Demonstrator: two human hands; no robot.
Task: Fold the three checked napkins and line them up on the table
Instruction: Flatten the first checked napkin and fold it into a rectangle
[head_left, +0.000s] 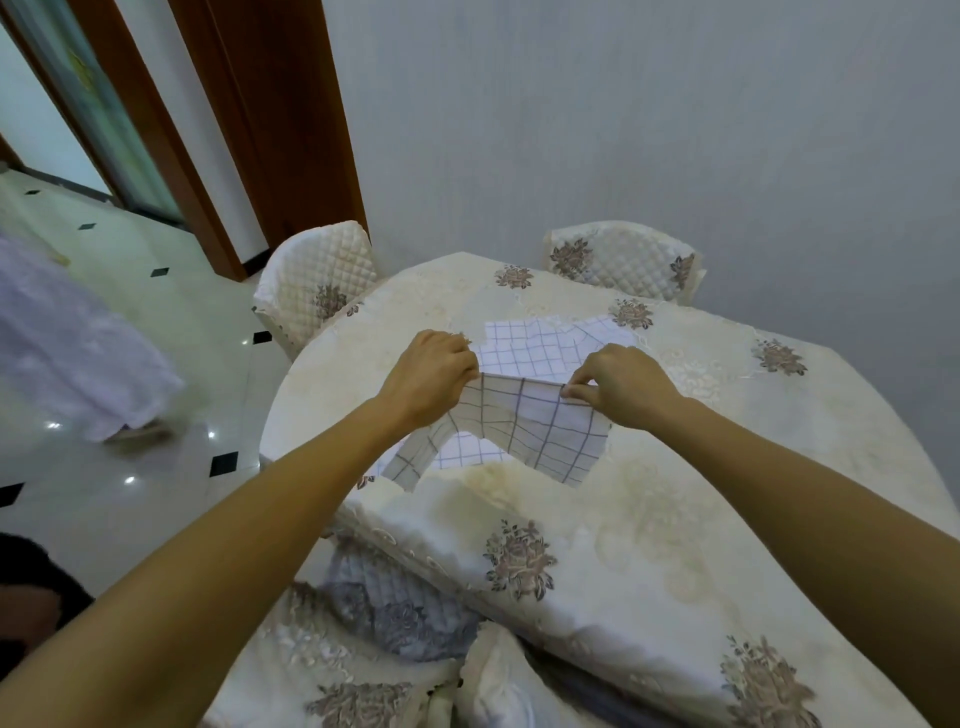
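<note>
While a napkin is pinched by both hands, corners should be matched, others at 12 o'clock

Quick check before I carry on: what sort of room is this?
Most likely a home dining room. A round table under an embroidered floral cloth, two quilted-cover chairs tucked against it, a polished tile floor and a wood-framed doorway all point that way.

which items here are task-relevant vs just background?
In the job:
- held napkin, pinched by left hand and right hand
- napkins lying on the table, behind the hands; count unclear

Just there:
- tablecloth
- two quilted chairs
- door frame
</note>
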